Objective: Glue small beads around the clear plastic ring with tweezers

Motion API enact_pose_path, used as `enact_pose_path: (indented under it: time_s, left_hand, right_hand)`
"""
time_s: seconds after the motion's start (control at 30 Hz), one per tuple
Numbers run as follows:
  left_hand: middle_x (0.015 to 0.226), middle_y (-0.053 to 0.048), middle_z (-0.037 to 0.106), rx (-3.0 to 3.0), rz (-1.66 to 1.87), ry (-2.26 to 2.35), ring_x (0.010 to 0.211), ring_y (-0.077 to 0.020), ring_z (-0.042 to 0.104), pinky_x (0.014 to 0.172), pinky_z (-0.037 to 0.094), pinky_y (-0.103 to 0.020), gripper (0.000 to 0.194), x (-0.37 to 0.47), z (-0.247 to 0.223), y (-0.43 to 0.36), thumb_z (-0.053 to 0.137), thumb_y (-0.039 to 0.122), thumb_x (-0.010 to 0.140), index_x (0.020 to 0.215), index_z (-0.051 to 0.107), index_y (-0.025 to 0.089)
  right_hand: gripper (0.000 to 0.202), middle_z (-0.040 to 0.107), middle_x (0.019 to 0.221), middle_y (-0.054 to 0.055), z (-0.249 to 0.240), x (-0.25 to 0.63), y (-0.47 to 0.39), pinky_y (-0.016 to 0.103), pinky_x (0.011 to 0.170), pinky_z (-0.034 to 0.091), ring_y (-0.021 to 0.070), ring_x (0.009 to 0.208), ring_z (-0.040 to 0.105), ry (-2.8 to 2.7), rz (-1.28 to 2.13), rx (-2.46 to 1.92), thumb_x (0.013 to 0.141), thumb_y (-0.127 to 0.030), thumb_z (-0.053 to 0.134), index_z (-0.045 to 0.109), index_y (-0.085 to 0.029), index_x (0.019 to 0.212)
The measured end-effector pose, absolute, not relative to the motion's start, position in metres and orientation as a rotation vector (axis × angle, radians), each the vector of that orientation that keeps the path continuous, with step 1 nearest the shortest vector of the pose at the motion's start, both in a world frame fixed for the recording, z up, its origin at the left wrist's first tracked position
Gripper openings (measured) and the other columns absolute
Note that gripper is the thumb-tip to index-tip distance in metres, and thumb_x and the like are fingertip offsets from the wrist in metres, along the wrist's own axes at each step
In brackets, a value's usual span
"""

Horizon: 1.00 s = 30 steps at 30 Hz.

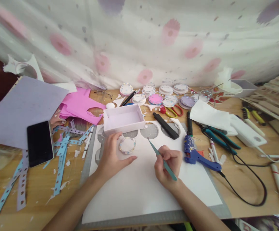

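My left hand [111, 157] is open on the white sheet [129, 192], thumb and fingers spread beside a small round ring with pastel trim [127, 145]. Its fingertips come close to the front of a pale pink open box [123, 120]; whether they touch it I cannot tell. In my right hand [168, 165] is a slim teal pair of tweezers [156, 150], gripped like a pen. Their fine tip points away from me, just below a round hole cut in the sheet. Several such holes run along its far edge, and a black cutter [165, 125] lies across there.
Decorated round discs [155, 99] stand at the back by red-and-yellow scissors [174, 111]. A blue glue gun [193, 154] with its cord, teal pliers [222, 139] and a white device [247, 133] lie right. Left are a phone [40, 143], pink sheets [79, 104] and punched strips [61, 163].
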<state>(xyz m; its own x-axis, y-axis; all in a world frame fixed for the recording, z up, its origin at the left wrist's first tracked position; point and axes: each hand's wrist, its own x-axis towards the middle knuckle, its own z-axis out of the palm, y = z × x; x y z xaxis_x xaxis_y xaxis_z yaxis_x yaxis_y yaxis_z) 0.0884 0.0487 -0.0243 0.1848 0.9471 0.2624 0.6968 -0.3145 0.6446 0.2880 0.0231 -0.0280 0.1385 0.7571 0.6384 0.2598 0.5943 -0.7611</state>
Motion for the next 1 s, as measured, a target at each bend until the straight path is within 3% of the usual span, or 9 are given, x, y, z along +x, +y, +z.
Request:
enact_pose_path:
  time_s: [0.23, 0.57, 0.8, 1.0]
  left_hand:
    - [0.109, -0.007, 0.061, 1.954, 0.826, 1.381, 0.105, -0.0234, 0.059, 0.098, 0.045, -0.043, 0.069, 0.09, -0.029, 0.066, 0.073, 0.026, 0.075, 0.134, 0.036, 0.022]
    - [0.105, -0.005, 0.066, 1.794, 0.752, 1.227, 0.105, -0.022, 0.063, 0.101, 0.045, -0.04, 0.066, 0.078, -0.026, 0.073, 0.076, 0.031, 0.074, 0.13, 0.043, 0.023]
    - [0.102, -0.003, 0.066, 1.841, 0.761, 1.195, 0.1, -0.0205, 0.063, 0.096, 0.048, -0.034, 0.069, 0.076, -0.029, 0.073, 0.08, 0.033, 0.071, 0.13, 0.045, 0.024]
    - [0.102, -0.004, 0.065, 1.836, 0.745, 1.189, 0.1, -0.0218, 0.063, 0.097, 0.048, -0.036, 0.068, 0.075, -0.03, 0.072, 0.08, 0.034, 0.072, 0.13, 0.045, 0.025]
  right_hand:
    - [0.015, 0.033, 0.068, -0.006, -0.029, 0.289, 0.021, 0.026, 0.051, 0.028, 0.0125, 0.055, 0.034, -1.417, 0.554, -0.921, 0.093, -0.014, 0.039, 0.031, -0.025, 0.088]
    - [0.018, 0.027, 0.065, -0.008, -0.027, 0.29, 0.021, 0.022, 0.047, 0.027, 0.011, 0.052, 0.029, -1.284, 1.008, -0.916, 0.098, -0.025, 0.039, 0.027, -0.027, 0.085]
    - [0.019, 0.026, 0.064, -0.008, -0.026, 0.286, 0.02, 0.021, 0.046, 0.024, 0.0106, 0.052, 0.026, -1.141, 1.262, -0.955, 0.098, -0.023, 0.04, 0.028, -0.027, 0.083]
    - [0.019, 0.025, 0.064, -0.008, -0.026, 0.284, 0.02, 0.021, 0.045, 0.023, 0.0104, 0.051, 0.024, -1.082, 1.347, -0.97, 0.098, -0.023, 0.04, 0.029, -0.027, 0.083]
